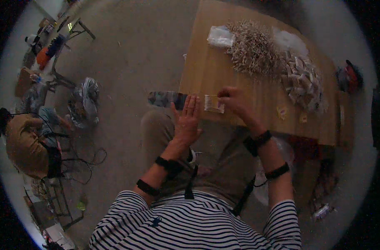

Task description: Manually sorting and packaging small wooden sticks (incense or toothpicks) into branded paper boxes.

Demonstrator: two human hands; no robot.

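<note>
My left hand (187, 121) lies flat at the table's near left corner, fingers stretched out over the end of a dark, mottled strip (161, 99) that juts past the table edge. Just right of its fingertips is a neat row of thin white sticks (213, 105) side by side on the table. My right hand (233, 101) is at the right end of this row, thumb and fingers pinched together; what they hold, if anything, is too small to make out.
A heap of thin beige sticks (254, 50) covers the far part of the wooden table (198, 50). Clear plastic bags (221, 36) and a pile of small packets (302, 81) lie beside it. Small yellow pieces (281, 112) rest near the front edge. At left, another person (27, 143) sits bent over.
</note>
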